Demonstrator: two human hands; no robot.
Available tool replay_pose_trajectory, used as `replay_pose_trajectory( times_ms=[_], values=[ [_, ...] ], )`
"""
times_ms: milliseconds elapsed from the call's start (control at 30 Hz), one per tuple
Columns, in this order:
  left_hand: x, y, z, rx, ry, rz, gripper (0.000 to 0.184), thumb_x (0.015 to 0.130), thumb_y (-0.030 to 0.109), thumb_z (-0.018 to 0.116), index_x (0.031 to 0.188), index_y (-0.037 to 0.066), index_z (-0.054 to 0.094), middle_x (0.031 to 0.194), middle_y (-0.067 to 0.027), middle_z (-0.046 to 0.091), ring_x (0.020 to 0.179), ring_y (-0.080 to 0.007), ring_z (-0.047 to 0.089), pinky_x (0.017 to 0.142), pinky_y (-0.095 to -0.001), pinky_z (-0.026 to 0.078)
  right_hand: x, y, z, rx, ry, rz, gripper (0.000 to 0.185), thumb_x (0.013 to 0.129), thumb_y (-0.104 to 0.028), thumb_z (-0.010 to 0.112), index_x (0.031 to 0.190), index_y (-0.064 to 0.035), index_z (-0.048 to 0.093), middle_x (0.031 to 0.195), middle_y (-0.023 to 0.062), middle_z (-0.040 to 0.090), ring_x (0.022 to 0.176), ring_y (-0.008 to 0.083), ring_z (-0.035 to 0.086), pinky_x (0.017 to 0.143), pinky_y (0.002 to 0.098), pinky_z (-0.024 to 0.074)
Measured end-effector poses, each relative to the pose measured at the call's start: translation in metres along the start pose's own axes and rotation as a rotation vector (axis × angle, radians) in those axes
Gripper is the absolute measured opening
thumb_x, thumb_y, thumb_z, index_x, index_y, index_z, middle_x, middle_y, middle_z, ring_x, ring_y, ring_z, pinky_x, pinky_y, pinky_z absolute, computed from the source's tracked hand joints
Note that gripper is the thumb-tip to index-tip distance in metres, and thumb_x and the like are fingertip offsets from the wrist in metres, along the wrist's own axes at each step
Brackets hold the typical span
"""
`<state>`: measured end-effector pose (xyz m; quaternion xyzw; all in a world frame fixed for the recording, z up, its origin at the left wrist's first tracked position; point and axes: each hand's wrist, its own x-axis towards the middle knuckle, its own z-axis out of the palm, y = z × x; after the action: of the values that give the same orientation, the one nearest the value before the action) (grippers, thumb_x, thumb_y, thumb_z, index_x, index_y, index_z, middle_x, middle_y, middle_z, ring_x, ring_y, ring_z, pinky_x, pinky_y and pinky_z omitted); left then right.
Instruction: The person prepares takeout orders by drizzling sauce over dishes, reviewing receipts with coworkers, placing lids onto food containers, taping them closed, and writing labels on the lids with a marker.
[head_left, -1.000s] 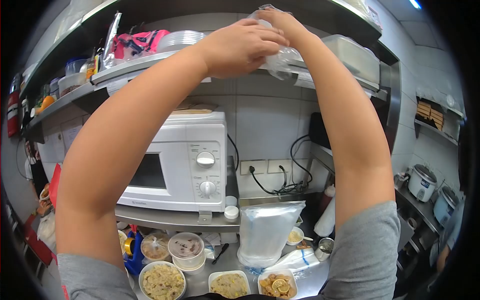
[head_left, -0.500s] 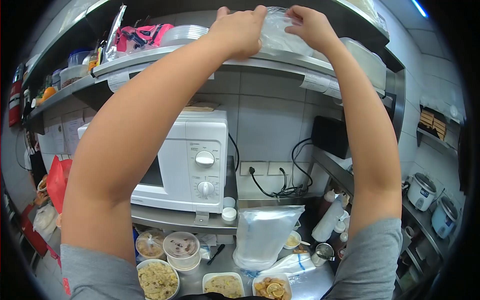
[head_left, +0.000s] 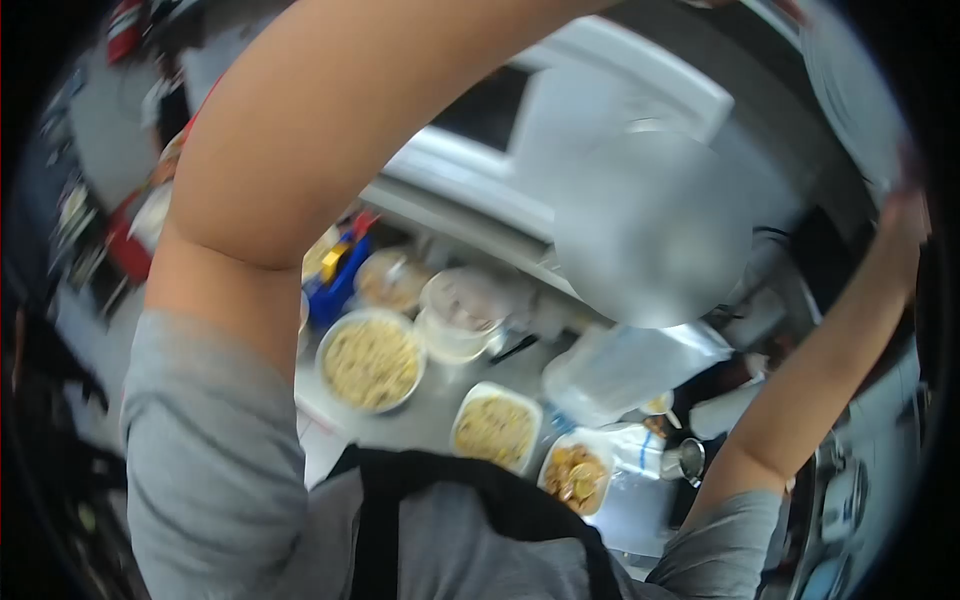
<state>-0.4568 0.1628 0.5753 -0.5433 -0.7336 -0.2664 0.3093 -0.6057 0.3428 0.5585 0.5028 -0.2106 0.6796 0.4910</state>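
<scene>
My left arm reaches up past the top edge, and only a sliver of my left hand (head_left: 712, 3) shows there, its fingers cut off. My right hand (head_left: 905, 212) is raised at the far right, smeared by motion, beside clear plastic (head_left: 850, 85); I cannot tell whether it grips it. A round, translucent, lid-like plastic piece (head_left: 650, 230) hangs blurred in front of the microwave (head_left: 600, 110), with neither hand visibly on it. Below it, a clear plastic bag (head_left: 630, 375) stands on the counter.
On the metal counter (head_left: 420, 460) are a round tub of fried rice (head_left: 372, 360), a rice tray (head_left: 495, 430) and a tray of food with lemon slices (head_left: 577, 475). Lidded tubs (head_left: 460, 315), a metal cup (head_left: 683, 462) and rice cookers (head_left: 842, 505) are also around.
The view has tilted down and rotated. My hands, earlier together at the shelf's plastic bag, are now apart near the frame edges. The round translucent piece has appeared before the microwave.
</scene>
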Motion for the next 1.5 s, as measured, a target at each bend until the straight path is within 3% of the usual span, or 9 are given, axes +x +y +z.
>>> replay_pose_trajectory(
  times_ms=[100, 167, 433, 533, 633, 933, 1033, 1267, 1500],
  values=[
    [-0.084, 0.076, 0.064, -0.078, 0.283, -0.405, 0.047, 0.091, 0.037, 0.045, 0.121, 0.001, 0.044, 0.120, -0.0140, 0.052, 0.106, -0.0229, 0.051, 0.090, -0.0364, 0.039, -0.104, -0.058, 0.011, -0.258, -0.212, 0.127, 0.033, 0.094, -0.026, 0.046, 0.107, 0.0034, 0.054, 0.098, 0.0129, 0.058, 0.092, 0.0189, 0.055, 0.081, 0.0288, 0.0449],
    [-0.144, 0.106, 0.117, 0.099, 0.630, -0.597, 0.046, 0.092, 0.036, 0.044, 0.122, 0.001, 0.043, 0.120, -0.0115, 0.052, 0.109, -0.0212, 0.050, 0.092, -0.0370, 0.039, -0.168, -0.076, 0.019, 0.101, -0.210, 0.505, 0.018, 0.090, -0.008, 0.053, 0.106, -0.0002, 0.055, 0.093, 0.0058, 0.058, 0.085, 0.0088, 0.054, 0.074, 0.0180, 0.0432],
    [-0.389, 0.235, 0.258, -0.275, 1.717, -0.970, 0.050, 0.092, 0.033, 0.048, 0.132, 0.005, 0.037, 0.127, -0.0091, 0.044, 0.105, -0.0157, 0.050, 0.084, -0.0317, 0.045, -0.455, -0.223, 0.057, 0.593, -0.517, 1.732, 0.012, 0.093, -0.017, 0.049, 0.098, -0.0064, 0.050, 0.090, -0.0008, 0.051, 0.081, 0.0053, 0.046, 0.070, 0.0218, 0.0394],
    [-0.448, 0.307, 0.264, 0.030, 1.611, -1.406, 0.044, 0.091, 0.022, 0.051, 0.130, 0.005, 0.037, 0.099, -0.0046, 0.053, 0.079, -0.0102, 0.052, 0.065, -0.0243, 0.044, -0.498, -0.263, 0.096, 0.652, -0.537, 1.988, 0.013, 0.092, -0.018, 0.051, 0.098, -0.0062, 0.052, 0.089, -0.0001, 0.053, 0.079, 0.0056, 0.048, 0.067, 0.0239, 0.0406],
    [-0.527, 0.365, 0.221, 0.732, 1.733, -1.536, 0.037, 0.090, 0.016, 0.049, 0.124, 0.003, 0.044, 0.070, 0.0020, 0.048, 0.055, -0.0060, 0.042, 0.051, -0.0207, 0.038, -0.507, -0.255, 0.160, 0.302, -0.904, 1.419, 0.013, 0.090, -0.014, 0.050, 0.093, -0.0031, 0.057, 0.079, 0.0039, 0.054, 0.074, 0.0136, 0.051, 0.067, 0.0269, 0.0425],
    [-0.819, 0.425, 0.043, 1.172, 1.445, -1.821, 0.039, 0.089, 0.010, 0.046, 0.127, 0.005, 0.043, 0.099, -0.0098, 0.055, 0.086, -0.0147, 0.052, 0.075, -0.0305, 0.044, -0.605, -0.239, 0.264, -0.019, -1.477, 0.663, 0.012, 0.074, -0.009, 0.059, 0.085, -0.0023, 0.059, 0.088, 0.0141, 0.059, 0.084, 0.0316, 0.057, 0.072, 0.0379, 0.0464],
    [-0.779, 0.390, 0.032, 1.944, 0.834, -2.108, 0.051, 0.084, 0.013, 0.055, 0.131, 0.006, 0.038, 0.124, -0.0181, 0.043, 0.114, -0.0274, 0.041, 0.095, -0.0401, 0.033, -0.616, -0.245, 0.267, -0.130, -1.616, 0.552, 0.016, 0.070, -0.006, 0.059, 0.085, -0.0027, 0.056, 0.090, 0.0138, 0.058, 0.085, 0.0307, 0.056, 0.073, 0.0388, 0.0468],
    [-0.609, 0.345, 0.106, 0.759, 0.276, -1.365, 0.085, 0.068, 0.038, 0.071, 0.133, 0.002, 0.031, 0.141, -0.0233, 0.021, 0.132, -0.0418, 0.017, 0.105, -0.0505, 0.018, -0.606, -0.280, 0.252, -0.223, -1.602, 0.486, 0.021, 0.068, -0.005, 0.058, 0.089, -0.0024, 0.055, 0.090, 0.0127, 0.056, 0.085, 0.0301, 0.055, 0.075, 0.0379, 0.0461],
    [-0.589, 0.297, 0.140, 0.601, -0.001, -1.497, 0.110, 0.061, 0.062, 0.067, 0.135, -0.007, 0.023, 0.142, -0.0280, 0.014, 0.134, -0.0407, 0.013, 0.106, -0.0496, 0.017, -0.594, -0.313, 0.221, -0.313, -1.461, 0.682, 0.046, 0.078, -0.012, 0.056, 0.119, 0.0065, 0.047, 0.118, 0.0236, 0.051, 0.112, 0.0376, 0.047, 0.093, 0.0416, 0.0388]
  ],
)
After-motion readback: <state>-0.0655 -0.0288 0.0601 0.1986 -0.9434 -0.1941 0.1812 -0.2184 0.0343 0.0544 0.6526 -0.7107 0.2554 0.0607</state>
